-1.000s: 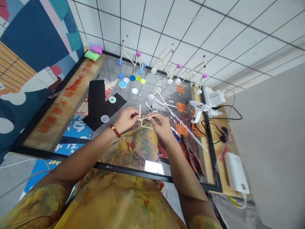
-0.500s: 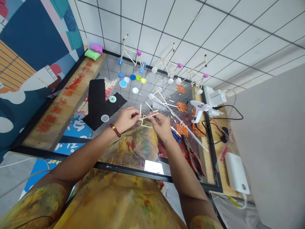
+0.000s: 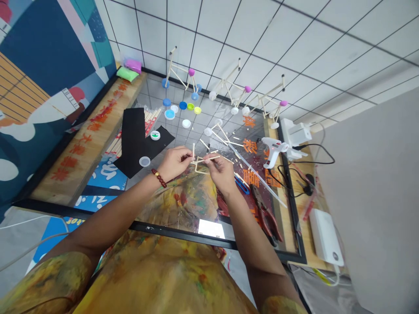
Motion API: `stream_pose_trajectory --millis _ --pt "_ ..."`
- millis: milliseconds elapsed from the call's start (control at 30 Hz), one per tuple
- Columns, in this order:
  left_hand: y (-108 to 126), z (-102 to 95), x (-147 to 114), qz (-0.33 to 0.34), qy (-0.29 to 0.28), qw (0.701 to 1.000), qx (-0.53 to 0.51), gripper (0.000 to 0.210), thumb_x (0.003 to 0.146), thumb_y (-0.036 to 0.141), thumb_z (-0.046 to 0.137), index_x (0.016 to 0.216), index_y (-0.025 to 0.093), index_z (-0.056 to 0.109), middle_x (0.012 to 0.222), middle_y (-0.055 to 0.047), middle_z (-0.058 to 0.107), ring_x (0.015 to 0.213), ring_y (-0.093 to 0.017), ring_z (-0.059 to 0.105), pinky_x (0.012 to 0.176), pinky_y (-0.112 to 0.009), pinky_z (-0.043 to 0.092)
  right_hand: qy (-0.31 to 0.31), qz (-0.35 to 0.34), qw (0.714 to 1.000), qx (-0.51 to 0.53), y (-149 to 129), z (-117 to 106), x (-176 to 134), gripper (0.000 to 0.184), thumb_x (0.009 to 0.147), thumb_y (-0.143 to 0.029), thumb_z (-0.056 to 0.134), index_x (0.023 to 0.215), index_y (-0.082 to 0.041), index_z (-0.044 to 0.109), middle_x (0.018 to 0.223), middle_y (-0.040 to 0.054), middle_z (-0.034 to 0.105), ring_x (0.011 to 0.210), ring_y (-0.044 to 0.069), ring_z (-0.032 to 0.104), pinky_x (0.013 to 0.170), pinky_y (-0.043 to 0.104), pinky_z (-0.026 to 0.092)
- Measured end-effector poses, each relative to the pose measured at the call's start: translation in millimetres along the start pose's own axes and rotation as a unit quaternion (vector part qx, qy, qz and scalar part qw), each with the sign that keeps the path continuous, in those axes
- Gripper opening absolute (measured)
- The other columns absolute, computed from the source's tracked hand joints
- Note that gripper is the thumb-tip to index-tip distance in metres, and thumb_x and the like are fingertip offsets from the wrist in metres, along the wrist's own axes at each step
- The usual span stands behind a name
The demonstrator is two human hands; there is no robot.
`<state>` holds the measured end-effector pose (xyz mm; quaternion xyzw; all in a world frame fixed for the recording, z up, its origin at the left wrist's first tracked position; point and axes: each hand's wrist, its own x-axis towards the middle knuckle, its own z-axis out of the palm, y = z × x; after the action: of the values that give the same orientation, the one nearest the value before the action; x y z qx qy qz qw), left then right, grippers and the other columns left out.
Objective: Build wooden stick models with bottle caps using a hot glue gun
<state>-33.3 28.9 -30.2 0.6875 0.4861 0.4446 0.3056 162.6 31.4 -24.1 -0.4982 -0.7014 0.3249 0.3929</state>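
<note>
Over the middle of the glass tabletop, my left hand point(image 3: 176, 163) pinches a small frame of pale wooden sticks point(image 3: 193, 150), one stick of it pointing up. Just to its right, my right hand point(image 3: 221, 172) is closed on a pale wooden stick point(image 3: 214, 157) that lies almost level, its left end close to the frame. Whether the stick touches the frame, I cannot tell. Behind my right hand stands a part-built bike-like stick model with white bottle-cap wheels point(image 3: 208, 131), among loose stick pieces.
Several finished stick models point(image 3: 247, 89) stand along the back edge. Bottle caps point(image 3: 169, 114) and black card point(image 3: 132, 135) lie left of centre. On the right are a white glue gun point(image 3: 273, 151) with its cable, a blue-handled cutter point(image 3: 242, 185) and red-handled pliers point(image 3: 268, 220).
The stick in my right hand has shifted slightly to the right and its tilt has changed a little. My left hand and the frame have hardly moved.
</note>
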Motion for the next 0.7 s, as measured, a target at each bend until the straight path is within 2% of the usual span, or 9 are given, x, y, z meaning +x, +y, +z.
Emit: stream_pose_trajectory --millis 133,467,700 --pt "0.0 0.2 0.0 -0.003 -0.001 1.000 0.004 0.012 0.086 0.016 0.063 0.077 0.018 0.070 0.079 -0.002 0.069 0.074 -0.016 0.063 0.069 -0.026 0.046 -0.010 -0.003 1.000 0.018 -0.2 -2.3 -0.5 0.017 0.088 -0.033 0.059 0.089 -0.021 0.070 0.086 0.0039 0.073 0.080 0.021 0.067 0.079 0.034 0.051" --pt "-0.5 0.5 0.2 0.002 0.001 1.000 0.007 0.012 0.086 0.018 0.062 0.076 0.018 0.069 0.077 -0.003 0.068 0.073 -0.016 0.062 0.067 -0.027 0.045 -0.020 -0.089 0.996 -0.023 -0.5 -3.7 2.7 0.016 0.092 -0.032 0.058 0.086 -0.025 0.071 0.089 0.0035 0.075 0.086 0.023 0.069 0.088 0.041 0.049" --pt "-1.3 1.5 0.2 -0.001 0.001 1.000 -0.001 0.012 0.086 0.018 0.062 0.077 0.019 0.070 0.079 -0.003 0.068 0.074 -0.016 0.062 0.068 -0.026 0.046 -0.037 -0.083 0.996 -0.022 -1.6 -7.7 2.2 0.016 0.091 -0.033 0.059 0.085 -0.024 0.071 0.089 0.0027 0.075 0.087 0.023 0.069 0.090 0.040 0.046"
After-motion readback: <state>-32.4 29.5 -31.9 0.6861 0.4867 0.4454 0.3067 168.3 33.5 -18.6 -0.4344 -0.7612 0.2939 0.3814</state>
